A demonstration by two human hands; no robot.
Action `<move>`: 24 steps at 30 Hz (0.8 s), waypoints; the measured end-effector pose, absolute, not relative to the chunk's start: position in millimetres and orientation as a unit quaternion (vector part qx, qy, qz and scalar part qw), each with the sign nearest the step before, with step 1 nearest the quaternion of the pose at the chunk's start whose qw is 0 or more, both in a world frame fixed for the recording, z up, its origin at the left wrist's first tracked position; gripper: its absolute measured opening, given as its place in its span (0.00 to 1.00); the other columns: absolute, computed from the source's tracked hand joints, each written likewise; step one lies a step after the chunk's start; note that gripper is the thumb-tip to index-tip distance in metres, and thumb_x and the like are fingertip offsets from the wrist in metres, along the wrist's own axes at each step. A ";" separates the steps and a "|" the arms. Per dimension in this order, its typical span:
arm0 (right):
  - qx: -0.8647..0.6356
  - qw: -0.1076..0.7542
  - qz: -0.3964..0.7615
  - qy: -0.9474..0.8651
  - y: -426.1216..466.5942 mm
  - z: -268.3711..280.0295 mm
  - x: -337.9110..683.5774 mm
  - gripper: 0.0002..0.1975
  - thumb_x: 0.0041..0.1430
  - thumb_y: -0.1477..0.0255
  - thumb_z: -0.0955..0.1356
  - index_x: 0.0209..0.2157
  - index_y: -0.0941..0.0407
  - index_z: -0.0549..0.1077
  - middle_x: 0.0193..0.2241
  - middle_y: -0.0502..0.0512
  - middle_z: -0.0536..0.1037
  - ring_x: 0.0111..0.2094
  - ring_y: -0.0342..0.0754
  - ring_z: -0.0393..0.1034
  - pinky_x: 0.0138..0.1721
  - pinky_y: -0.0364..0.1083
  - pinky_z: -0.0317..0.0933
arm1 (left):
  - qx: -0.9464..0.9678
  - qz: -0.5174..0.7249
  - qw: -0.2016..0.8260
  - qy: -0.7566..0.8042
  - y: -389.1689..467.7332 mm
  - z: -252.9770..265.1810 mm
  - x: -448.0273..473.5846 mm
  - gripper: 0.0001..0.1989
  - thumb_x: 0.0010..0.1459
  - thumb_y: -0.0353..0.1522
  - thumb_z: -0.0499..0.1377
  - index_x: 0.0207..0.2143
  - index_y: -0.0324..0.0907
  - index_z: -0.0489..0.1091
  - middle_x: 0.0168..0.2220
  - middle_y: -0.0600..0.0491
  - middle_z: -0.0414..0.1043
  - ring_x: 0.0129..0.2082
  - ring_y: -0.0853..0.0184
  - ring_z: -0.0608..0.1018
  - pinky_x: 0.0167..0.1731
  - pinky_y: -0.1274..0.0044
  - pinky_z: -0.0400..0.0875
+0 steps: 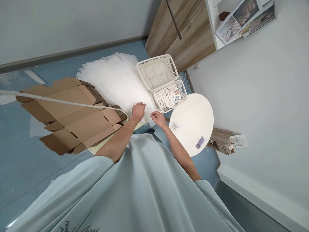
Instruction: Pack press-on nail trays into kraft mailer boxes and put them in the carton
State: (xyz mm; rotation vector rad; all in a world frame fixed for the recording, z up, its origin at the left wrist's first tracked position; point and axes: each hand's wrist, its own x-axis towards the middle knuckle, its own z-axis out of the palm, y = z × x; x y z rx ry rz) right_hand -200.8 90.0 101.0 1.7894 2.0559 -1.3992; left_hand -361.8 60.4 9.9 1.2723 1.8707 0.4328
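In front of my body, my left hand (138,111) is over the near end of a spread of thin white sheets (113,74). Its fingers are curled, and whatever they may hold is hidden. To its right, my right hand (158,119) pinches thumb and fingers together, with a small white bit between the tips that is too small to name. That hand is beside the near edge of the sheets, close to the round white table (193,112). Just beyond it stands a white basket (183,88) holding several printed cards or packets (166,96).
Flattened cardboard boxes (70,109) are stacked to the left, with a white cord or strip (60,101) crossing above them. A larger white basket (142,72) with clear packs stands behind. A small clear case (174,126) lies on the round table. A wooden cabinet (190,29) stands at the back.
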 end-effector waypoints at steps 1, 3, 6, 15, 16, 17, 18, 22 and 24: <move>0.583 0.038 -0.455 0.673 90.6 101.1 -201.7 0.03 0.68 0.70 0.70 0.41 0.51 0.78 0.43 0.50 0.85 0.39 0.46 0.79 0.50 0.45 0.72 | 0.499 0.171 0.412 0.743 59.4 10.6 -362.3 0.23 0.67 0.23 0.50 0.57 0.37 0.78 0.55 0.30 0.74 0.60 0.41 0.75 0.59 0.54 0.70; 0.582 0.033 -0.450 0.677 92.4 102.3 -204.5 0.04 0.69 0.70 0.70 0.41 0.51 0.78 0.43 0.50 0.85 0.40 0.46 0.79 0.49 0.45 0.72 | 0.490 0.176 0.413 0.748 57.5 12.4 -362.3 0.25 0.67 0.24 0.50 0.62 0.36 0.75 0.58 0.30 0.73 0.60 0.41 0.75 0.59 0.54 0.71; 0.578 0.027 -0.444 0.684 95.6 105.4 -209.5 0.04 0.69 0.70 0.70 0.42 0.51 0.79 0.44 0.50 0.85 0.41 0.47 0.79 0.49 0.44 0.72 | 0.501 0.191 0.390 0.749 56.5 13.9 -361.2 0.31 0.66 0.26 0.53 0.72 0.36 0.64 0.68 0.29 0.65 0.64 0.40 0.72 0.58 0.55 0.72; 0.572 0.008 -0.428 0.700 91.9 112.3 -206.0 0.04 0.68 0.71 0.70 0.40 0.51 0.79 0.42 0.50 0.86 0.40 0.47 0.79 0.49 0.44 0.70 | 0.542 0.148 0.406 0.721 69.5 12.0 -366.4 0.24 0.64 0.21 0.52 0.61 0.35 0.73 0.57 0.30 0.72 0.61 0.41 0.76 0.61 0.54 0.70; 0.574 0.008 -0.424 0.700 92.1 113.4 -204.8 0.04 0.68 0.71 0.70 0.40 0.51 0.79 0.42 0.50 0.86 0.40 0.47 0.79 0.49 0.44 0.70 | 0.534 0.150 0.409 0.725 69.1 12.7 -366.6 0.24 0.64 0.21 0.52 0.61 0.35 0.73 0.56 0.30 0.72 0.60 0.41 0.77 0.60 0.54 0.71; 0.576 0.008 -0.419 0.702 93.2 114.7 -204.1 0.04 0.68 0.71 0.70 0.40 0.51 0.80 0.42 0.50 0.86 0.39 0.47 0.79 0.49 0.44 0.70 | 0.519 0.161 0.410 0.733 68.2 13.3 -366.4 0.25 0.65 0.22 0.52 0.62 0.35 0.73 0.57 0.30 0.72 0.60 0.41 0.77 0.60 0.54 0.71; 0.578 0.007 -0.413 0.704 95.4 116.0 -204.1 0.04 0.68 0.71 0.70 0.40 0.51 0.80 0.43 0.50 0.86 0.39 0.47 0.79 0.48 0.44 0.70 | 0.496 0.180 0.408 0.745 67.3 13.8 -365.9 0.25 0.66 0.23 0.52 0.64 0.35 0.71 0.59 0.29 0.71 0.60 0.40 0.77 0.60 0.54 0.72; 0.562 0.000 -0.382 0.733 114.9 120.4 -213.4 0.05 0.70 0.71 0.70 0.43 0.51 0.80 0.43 0.51 0.86 0.40 0.49 0.79 0.50 0.46 0.70 | 0.347 0.294 0.389 0.801 69.1 13.3 -364.7 0.31 0.69 0.30 0.56 0.72 0.35 0.60 0.69 0.28 0.61 0.64 0.38 0.75 0.64 0.54 0.70; 0.550 0.001 -0.358 0.755 128.6 121.6 -223.9 0.05 0.71 0.72 0.69 0.44 0.52 0.80 0.43 0.53 0.85 0.41 0.51 0.79 0.52 0.47 0.70 | 0.278 0.332 0.397 0.809 75.6 12.2 -366.2 0.34 0.68 0.32 0.59 0.74 0.36 0.57 0.70 0.29 0.60 0.65 0.39 0.74 0.66 0.54 0.68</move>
